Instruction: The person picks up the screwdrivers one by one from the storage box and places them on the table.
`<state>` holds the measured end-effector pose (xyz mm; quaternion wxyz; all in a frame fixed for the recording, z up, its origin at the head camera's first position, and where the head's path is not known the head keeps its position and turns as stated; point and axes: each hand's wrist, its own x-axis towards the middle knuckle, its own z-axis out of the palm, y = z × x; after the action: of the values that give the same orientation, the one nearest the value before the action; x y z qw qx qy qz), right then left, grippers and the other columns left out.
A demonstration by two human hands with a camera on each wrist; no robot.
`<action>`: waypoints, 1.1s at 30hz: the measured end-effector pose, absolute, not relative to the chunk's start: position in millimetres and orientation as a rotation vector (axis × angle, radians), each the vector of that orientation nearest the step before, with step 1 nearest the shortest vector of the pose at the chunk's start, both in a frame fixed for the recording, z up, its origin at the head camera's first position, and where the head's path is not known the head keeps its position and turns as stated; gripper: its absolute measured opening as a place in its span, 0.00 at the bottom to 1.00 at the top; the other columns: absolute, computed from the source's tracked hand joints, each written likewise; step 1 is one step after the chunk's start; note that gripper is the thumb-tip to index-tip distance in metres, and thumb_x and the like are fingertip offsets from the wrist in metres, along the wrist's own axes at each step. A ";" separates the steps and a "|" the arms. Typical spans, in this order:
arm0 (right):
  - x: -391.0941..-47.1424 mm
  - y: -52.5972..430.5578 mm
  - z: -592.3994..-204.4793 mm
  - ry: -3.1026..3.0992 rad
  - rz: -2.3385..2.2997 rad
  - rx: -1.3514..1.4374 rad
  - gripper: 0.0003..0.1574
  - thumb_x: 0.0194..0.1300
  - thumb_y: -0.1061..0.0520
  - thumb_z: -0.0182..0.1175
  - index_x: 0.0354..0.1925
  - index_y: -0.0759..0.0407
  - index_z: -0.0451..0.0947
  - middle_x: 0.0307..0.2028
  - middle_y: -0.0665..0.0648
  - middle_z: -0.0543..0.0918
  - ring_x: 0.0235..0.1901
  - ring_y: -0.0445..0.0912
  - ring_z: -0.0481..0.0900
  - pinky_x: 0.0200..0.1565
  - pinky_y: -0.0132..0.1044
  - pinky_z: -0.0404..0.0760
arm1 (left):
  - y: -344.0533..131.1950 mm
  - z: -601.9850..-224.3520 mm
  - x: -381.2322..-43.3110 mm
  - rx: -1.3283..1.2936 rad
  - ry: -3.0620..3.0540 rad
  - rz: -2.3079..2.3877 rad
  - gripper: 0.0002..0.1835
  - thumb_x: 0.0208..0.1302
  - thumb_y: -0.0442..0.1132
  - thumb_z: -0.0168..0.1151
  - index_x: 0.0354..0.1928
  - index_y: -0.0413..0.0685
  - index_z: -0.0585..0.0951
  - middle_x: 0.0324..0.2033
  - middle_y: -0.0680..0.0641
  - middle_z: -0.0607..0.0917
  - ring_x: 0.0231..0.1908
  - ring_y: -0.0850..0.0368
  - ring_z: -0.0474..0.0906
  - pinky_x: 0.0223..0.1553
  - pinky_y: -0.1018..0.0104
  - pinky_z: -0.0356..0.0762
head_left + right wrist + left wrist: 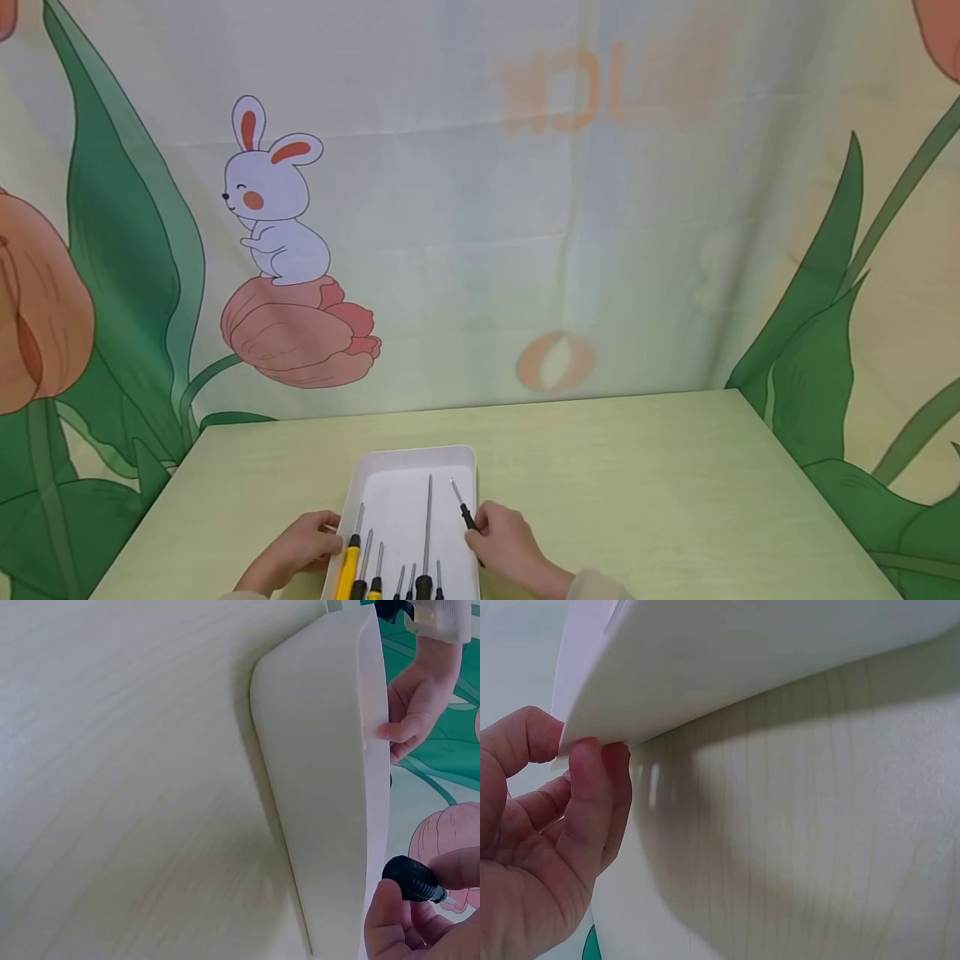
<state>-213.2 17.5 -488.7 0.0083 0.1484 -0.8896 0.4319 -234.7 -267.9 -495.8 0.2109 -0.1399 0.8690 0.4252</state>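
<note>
A white tray stands on the table near the front edge of the head view. My left hand pinches its left rim between thumb and fingers, as the left wrist view shows close up at the tray's edge. My right hand holds a small black-handled screwdriver over the tray's right side, its metal tip pointing away. In the right wrist view the thumb and fingers grip the black handle beside the rim. Several screwdrivers lie in the tray, among them a yellow one and a long black one.
The light wood-grain table extends right and left of the tray. Behind it hangs a curtain printed with a rabbit, tulips and leaves. The lower ends of the tray and tools are cut off by the head view's bottom edge.
</note>
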 end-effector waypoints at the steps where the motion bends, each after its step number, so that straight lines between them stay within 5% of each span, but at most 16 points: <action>1: -214.2 18.4 -489.0 -2.780 1.367 0.454 0.05 0.49 0.59 0.56 0.21 0.58 0.70 0.17 0.48 0.74 0.17 0.36 0.67 0.21 0.28 0.66 | -268.2 -495.7 -234.9 -0.392 2.414 1.178 0.23 0.49 0.33 0.54 0.49 0.30 0.69 0.36 0.41 0.76 0.32 0.54 0.71 0.37 0.62 0.77; 20: -236.7 38.4 -503.7 -2.824 1.697 0.137 0.06 0.48 0.62 0.56 0.27 0.64 0.69 0.23 0.55 0.73 0.18 0.43 0.71 0.15 0.32 0.74 | -266.5 -493.1 -234.3 -0.404 2.403 1.183 0.22 0.49 0.32 0.54 0.49 0.30 0.69 0.35 0.40 0.76 0.31 0.54 0.71 0.38 0.61 0.77; 33: -249.5 51.5 -512.4 -2.841 1.647 -0.036 0.06 0.47 0.63 0.59 0.24 0.65 0.71 0.20 0.55 0.74 0.11 0.40 0.67 0.14 0.30 0.72 | -267.3 -495.2 -236.1 -0.410 2.403 1.176 0.22 0.49 0.33 0.54 0.49 0.31 0.70 0.35 0.40 0.77 0.31 0.54 0.71 0.38 0.61 0.77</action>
<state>-249.5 51.5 -512.4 -0.0712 -0.0109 -0.8629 0.5003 -236.1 -267.3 -495.2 0.2159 -0.1481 0.8669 0.4243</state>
